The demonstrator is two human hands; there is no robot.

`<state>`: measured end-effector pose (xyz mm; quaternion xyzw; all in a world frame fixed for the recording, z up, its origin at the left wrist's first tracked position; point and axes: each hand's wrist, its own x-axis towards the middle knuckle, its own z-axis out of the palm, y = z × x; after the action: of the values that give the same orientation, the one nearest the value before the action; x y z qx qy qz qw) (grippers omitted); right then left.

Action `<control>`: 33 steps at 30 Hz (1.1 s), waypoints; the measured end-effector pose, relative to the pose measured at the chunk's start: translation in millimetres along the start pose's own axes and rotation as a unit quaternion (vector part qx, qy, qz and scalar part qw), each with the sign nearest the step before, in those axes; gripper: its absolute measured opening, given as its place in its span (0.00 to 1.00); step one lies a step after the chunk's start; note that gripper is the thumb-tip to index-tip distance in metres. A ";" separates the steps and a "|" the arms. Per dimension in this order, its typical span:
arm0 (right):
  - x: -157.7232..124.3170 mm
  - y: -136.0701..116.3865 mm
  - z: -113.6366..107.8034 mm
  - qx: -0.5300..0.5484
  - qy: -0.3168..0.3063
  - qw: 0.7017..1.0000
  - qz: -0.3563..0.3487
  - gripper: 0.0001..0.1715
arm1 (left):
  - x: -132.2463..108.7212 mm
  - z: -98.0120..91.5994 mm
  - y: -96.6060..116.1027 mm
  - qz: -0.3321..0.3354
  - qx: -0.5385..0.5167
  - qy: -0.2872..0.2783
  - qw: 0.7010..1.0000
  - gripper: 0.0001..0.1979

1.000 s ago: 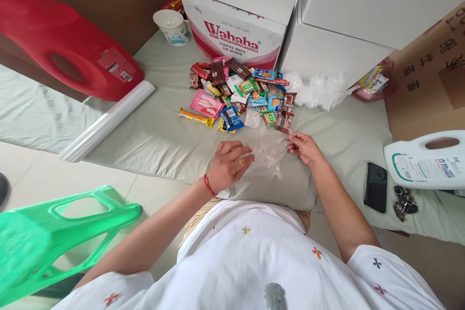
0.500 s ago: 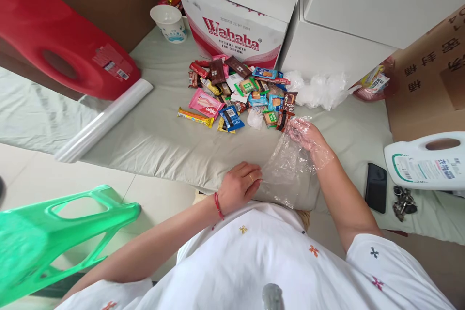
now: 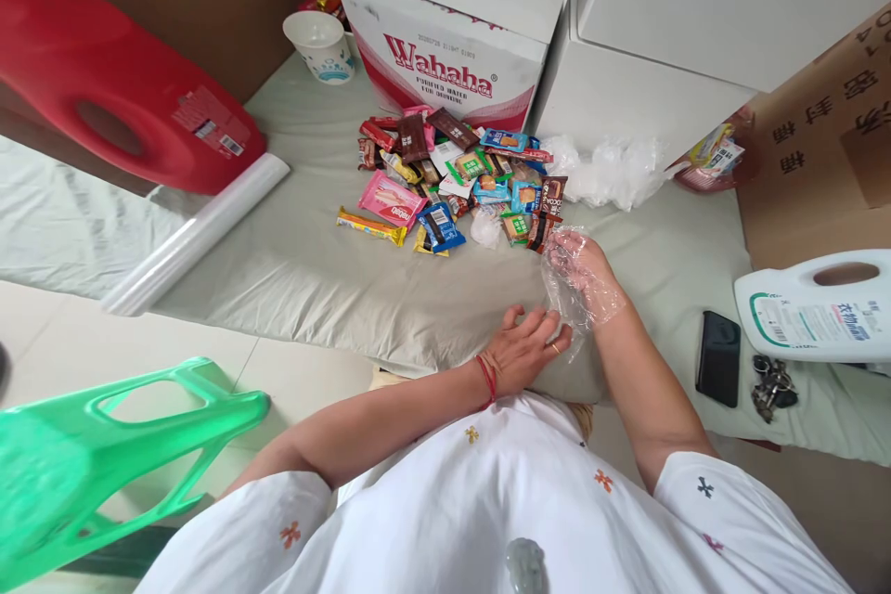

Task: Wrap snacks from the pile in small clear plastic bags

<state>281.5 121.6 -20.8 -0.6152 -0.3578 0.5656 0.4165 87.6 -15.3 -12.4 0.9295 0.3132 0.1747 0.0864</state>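
Observation:
A thin clear plastic bag [image 3: 565, 290] hangs crumpled around my right hand [image 3: 579, 262], draped over its fingers and reaching toward the wrist. The fingers of that hand are curled, pinching the film. My left hand [image 3: 530, 348], a ring on one finger, is by the bag's lower end with its fingers spread; whether the fingertips touch the film I cannot tell. Just beyond my right hand lies a loose pile of wrapped snacks [image 3: 473, 167], with a brown cocoa packet [image 3: 554, 195] closest. A pink packet [image 3: 391, 199] and a blue packet [image 3: 441, 228] lie at the pile's front.
Behind the pile stands a Wahaha carton [image 3: 445, 56]; a paper cup [image 3: 320, 46] is to its left. Bunched plastic bags [image 3: 613, 172] lie right. Around are a red jug [image 3: 125, 102], a film roll [image 3: 201, 232], a green stool [image 3: 139, 445], a phone [image 3: 718, 358], keys [image 3: 772, 387] and a white bottle [image 3: 814, 306].
My left hand has moved right, toward my right hand, and its fingers have spread. The bag, stretched between both hands before, is now gathered up around my right hand.

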 end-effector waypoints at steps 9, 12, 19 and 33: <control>-18.6 2.1 -21.7 -0.032 0.073 0.997 -0.012 0.19 | -24.7 -9.4 -39.8 -0.286 -0.145 0.173 0.932 0.07; -24.6 4.5 -21.6 -0.062 0.089 0.994 -0.027 0.18 | -27.8 -20.6 -30.5 -0.217 -0.102 0.195 0.951 0.08; -29.0 6.7 -4.7 -0.052 0.086 0.994 -0.047 0.18 | 15.4 -25.0 13.1 0.091 -0.086 -0.104 0.987 0.17; -35.2 12.8 -26.8 -0.063 0.126 0.989 -0.045 0.14 | -0.5 -9.4 -10.3 -0.144 -0.088 -0.084 0.982 0.08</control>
<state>304.0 81.5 -18.3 -0.6900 -0.3650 0.4405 0.4434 78.1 -7.0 -6.6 0.8748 0.4186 0.1092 0.2184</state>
